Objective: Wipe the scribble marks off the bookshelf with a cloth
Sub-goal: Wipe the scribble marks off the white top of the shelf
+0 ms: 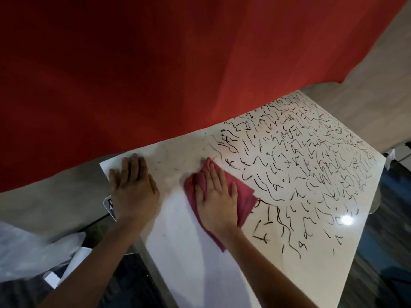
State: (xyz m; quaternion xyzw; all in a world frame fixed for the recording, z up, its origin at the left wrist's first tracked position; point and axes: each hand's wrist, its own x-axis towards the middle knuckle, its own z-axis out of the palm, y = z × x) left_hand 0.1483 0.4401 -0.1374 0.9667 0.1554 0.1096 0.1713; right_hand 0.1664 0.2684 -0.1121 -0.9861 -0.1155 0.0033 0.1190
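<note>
While the right hand (216, 196) presses flat on the pink cloth (243, 192) at frame centre, the left hand (133, 185) rests flat; the bookshelf (189, 252) is clean at left, scribble marks (311, 163) fill the right.

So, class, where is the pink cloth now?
In the head view, the pink cloth lies under the right hand on the white shelf top, at the left edge of the scribble marks.

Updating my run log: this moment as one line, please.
phase: wiping | right hand: pressing pink cloth | left hand: flat on bookshelf | scribble marks: cover area beyond cloth
</note>
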